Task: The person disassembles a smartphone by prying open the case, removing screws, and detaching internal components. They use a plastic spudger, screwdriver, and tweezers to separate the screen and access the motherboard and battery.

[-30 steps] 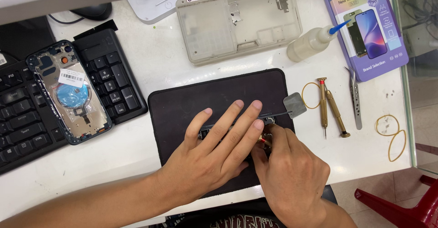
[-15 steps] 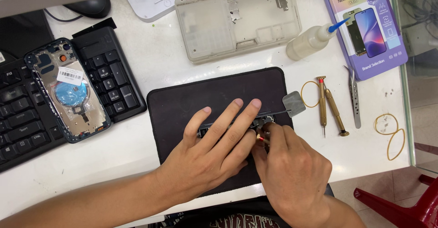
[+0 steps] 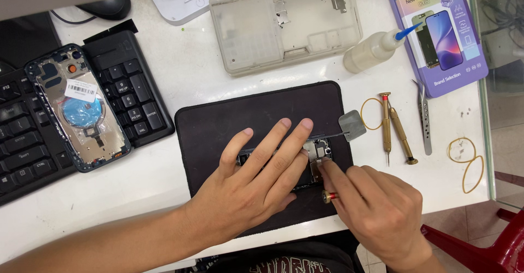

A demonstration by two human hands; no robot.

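I am watching a phone part (image 3: 316,155), dark and flat with a small metal plate on it, lying on the black mat (image 3: 218,125) near the mat's right side. My left hand (image 3: 256,185) is pressing it flat, fingers spread and laid across the part, not gripping anything, just pinning it down. My right hand (image 3: 376,213) is pinched around a small screwdriver (image 3: 326,188), its gold and red cap showing under my fingers and its tip coming down onto the metal plate; that hand is closed on the tool.

To do this well, I am judging that the driver should stand square over the screw head and turn with light downward pressure, so the tip is not slipping out and scoring the plate. The left fingers should be holding firmly but staying off the thin strip (image 3: 333,136) running to a small grey square tab (image 3: 352,125) at the mat's right edge, since that looks easy to crease.

Just to the right, two more brass screwdrivers (image 3: 396,131), tweezers (image 3: 424,120) and yellow rubber bands (image 3: 466,161) are lying on the white table (image 3: 180,76). Above are a squeeze bottle (image 3: 374,52) and a clear parts box (image 3: 284,22). A phone back shell (image 3: 76,106) is resting on the black keyboard (image 3: 33,153) far left.
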